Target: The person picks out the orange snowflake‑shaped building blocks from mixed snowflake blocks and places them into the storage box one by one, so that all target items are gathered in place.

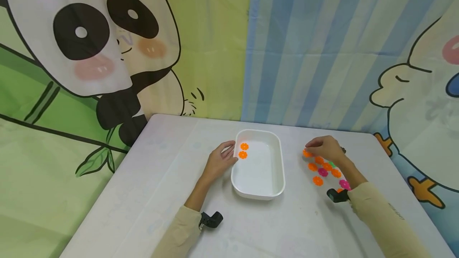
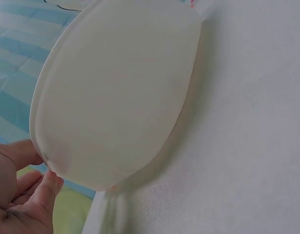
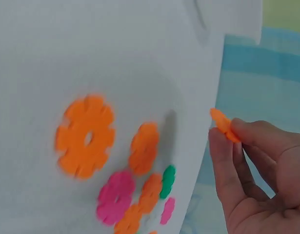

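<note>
On the white surface (image 1: 161, 194): a white rectangular plastic tray (image 1: 277, 188) sits mid-way between the hands, with two orange flower-shaped plastic discs (image 1: 243, 151) lying at its left inner end.
Right hand (image 1: 324, 149): its grip pinches one more orange flower disc (image 3: 223, 125) between thumb and fingertips, just lifted above a loose cluster of orange, pink and green flower discs (image 1: 324, 169) to the tray's right.
Left hand (image 1: 219, 161): fingers relaxed and straight, resting against the tray's left rim, holding nothing.
Step in hand: judged from this, picking an orange piece out of the mixed cluster.
Next move calls for: carrying the pinched disc leftward over the tray's rim and letting go above the bare tray floor, while the left hand steadies the tray.
</note>
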Demonstrator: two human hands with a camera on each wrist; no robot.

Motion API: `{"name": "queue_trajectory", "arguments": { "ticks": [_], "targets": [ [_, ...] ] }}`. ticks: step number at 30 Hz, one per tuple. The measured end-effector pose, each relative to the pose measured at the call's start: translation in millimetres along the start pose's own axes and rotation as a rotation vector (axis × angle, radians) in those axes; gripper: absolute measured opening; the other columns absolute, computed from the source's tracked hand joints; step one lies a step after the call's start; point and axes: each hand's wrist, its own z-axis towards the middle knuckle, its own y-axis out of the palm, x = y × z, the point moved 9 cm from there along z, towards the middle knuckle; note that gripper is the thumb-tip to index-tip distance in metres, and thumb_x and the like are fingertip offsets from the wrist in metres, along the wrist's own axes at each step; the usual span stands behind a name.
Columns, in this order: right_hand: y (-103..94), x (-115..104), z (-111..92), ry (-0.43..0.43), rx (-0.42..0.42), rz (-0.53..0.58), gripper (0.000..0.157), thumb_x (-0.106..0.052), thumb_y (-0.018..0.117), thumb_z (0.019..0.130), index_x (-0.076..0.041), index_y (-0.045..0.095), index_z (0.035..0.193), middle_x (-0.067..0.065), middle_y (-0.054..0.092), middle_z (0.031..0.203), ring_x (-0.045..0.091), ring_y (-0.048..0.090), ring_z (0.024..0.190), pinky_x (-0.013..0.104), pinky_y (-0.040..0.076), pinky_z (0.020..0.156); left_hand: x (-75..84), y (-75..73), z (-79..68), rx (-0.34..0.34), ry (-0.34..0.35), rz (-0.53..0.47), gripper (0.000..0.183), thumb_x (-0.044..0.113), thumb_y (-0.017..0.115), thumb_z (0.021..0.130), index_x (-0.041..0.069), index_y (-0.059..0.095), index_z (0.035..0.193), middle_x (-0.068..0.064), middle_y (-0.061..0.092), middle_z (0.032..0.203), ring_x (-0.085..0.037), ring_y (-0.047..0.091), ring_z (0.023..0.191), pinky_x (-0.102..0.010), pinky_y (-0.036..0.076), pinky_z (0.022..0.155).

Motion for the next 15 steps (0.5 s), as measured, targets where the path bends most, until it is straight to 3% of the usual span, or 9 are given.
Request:
{"name": "queue_trajectory", "arguments": {
  "ticks": [5,7,15],
  "targets": [
    [9.6,-24.0,0.8,0.023,-0.025,0.256,0.042,-0.029,0.072,0.090,0.001,0.064,0.118,0.018,0.066,0.113,0.026,0.069,0.096,0.050,0.053,0.092,20.2,5.8,-8.3,-0.043,-0.003,-0.002,0.057,-0.011,0.065,0.085,-0.013,0.042,0.137,-0.032,0.040,0.144,-0.043,0.041,0.133,-0.039,0.042,0.105],
    [14.1,-37.7,1.9,0.019,-0.032,0.338,0.044,-0.028,0.072,0.089,0.002,0.063,0.119,0.019,0.064,0.116,0.025,0.069,0.097,0.052,0.050,0.095,21.3,6.2,-8.6,-0.044,0.001,0.004,0.056,-0.012,0.064,0.085,-0.013,0.043,0.137,-0.032,0.040,0.144,-0.043,0.041,0.133,-0.039,0.041,0.105],
    [37.4,-94.6,10.5,-0.001,-0.052,0.471,0.042,-0.025,0.073,0.089,0.002,0.063,0.120,0.017,0.063,0.118,0.023,0.068,0.099,0.042,0.054,0.092,21.9,5.2,-8.6,-0.039,-0.001,0.036,0.055,-0.009,0.065,0.086,-0.012,0.043,0.137,-0.030,0.042,0.143,-0.042,0.043,0.132,-0.038,0.043,0.104]
  ]
}}
